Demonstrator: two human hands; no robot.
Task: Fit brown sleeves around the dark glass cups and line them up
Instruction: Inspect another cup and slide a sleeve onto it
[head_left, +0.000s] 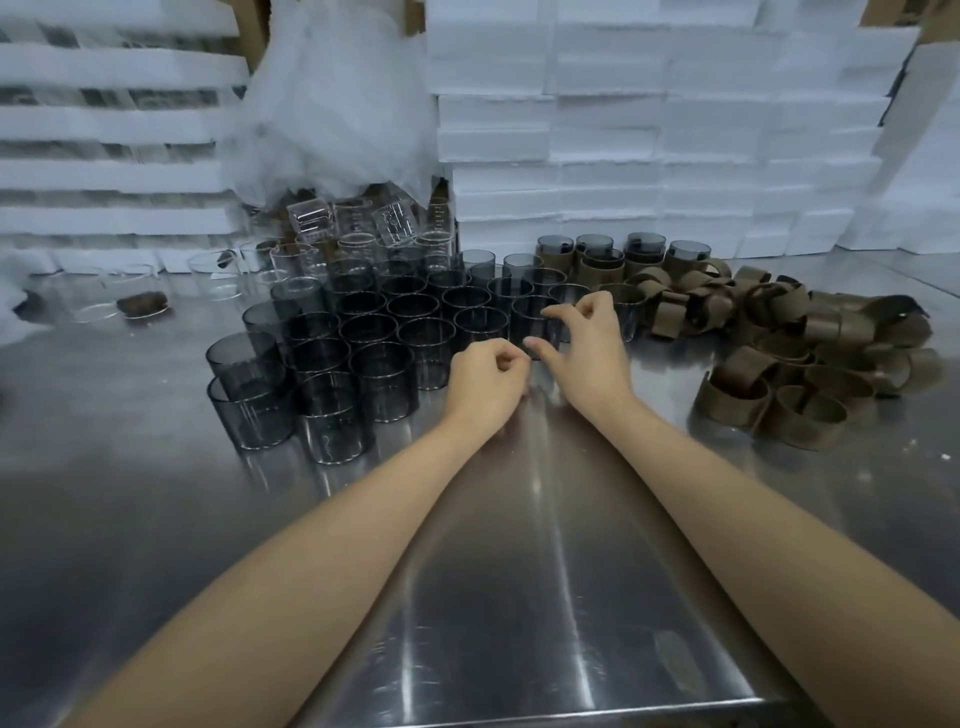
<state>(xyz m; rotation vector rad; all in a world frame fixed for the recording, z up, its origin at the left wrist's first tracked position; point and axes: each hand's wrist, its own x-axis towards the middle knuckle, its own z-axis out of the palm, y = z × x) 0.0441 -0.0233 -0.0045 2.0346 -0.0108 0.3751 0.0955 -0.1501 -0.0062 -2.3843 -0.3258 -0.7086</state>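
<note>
Reaching for a dark glass cup (524, 323).
Right hand (589, 353) spread at it, left hand (485, 387) curled, empty; brown sleeves (810, 376) heaped close for grabbing.

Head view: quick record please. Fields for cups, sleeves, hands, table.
bare cups: dark, upright, clustered left of centre
sleeved cups: a few, at the back, right of the bare cups
sleeves: loose brown pile, right side
clear glasses: behind the bare cups, some tipped
left hand: fingers curled, nothing seen in it
right hand: fingers loosely bent, at the cluster's near edge, nothing visibly held
table: shiny steel
</note>
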